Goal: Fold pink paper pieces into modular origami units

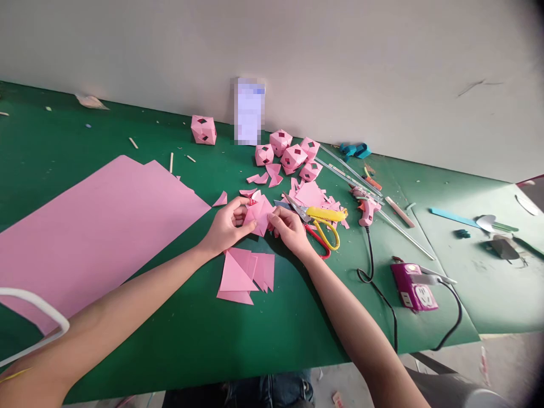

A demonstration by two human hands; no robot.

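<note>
The left hand (229, 228) is curled partway, its thumb and fingers pinching the left side of a folded paper piece (260, 214), while the right hand (290, 229), nearly closed, grips the right side between thumb and fingertips. The piece sits between them, over the middle of the counter (178, 345), one corner aimed at the wall (170, 45) and another back at the person; about as wide as long, it shows no clear long axis. It is matte pink, crossed by creases, with pointed flaps. Just nearer the person lie flat pink cutouts (240, 271), and green surface runs from there to the counter's near edge. Left, a large pink sheet (110, 226) spreads close to the left forearm. Right, scissors (306, 215) lie beside the right hand, limiting room there, with a glue gun (366, 211) farther out. Beyond, pink paper balls (294, 158) with dark openings cluster near the wall.
</note>
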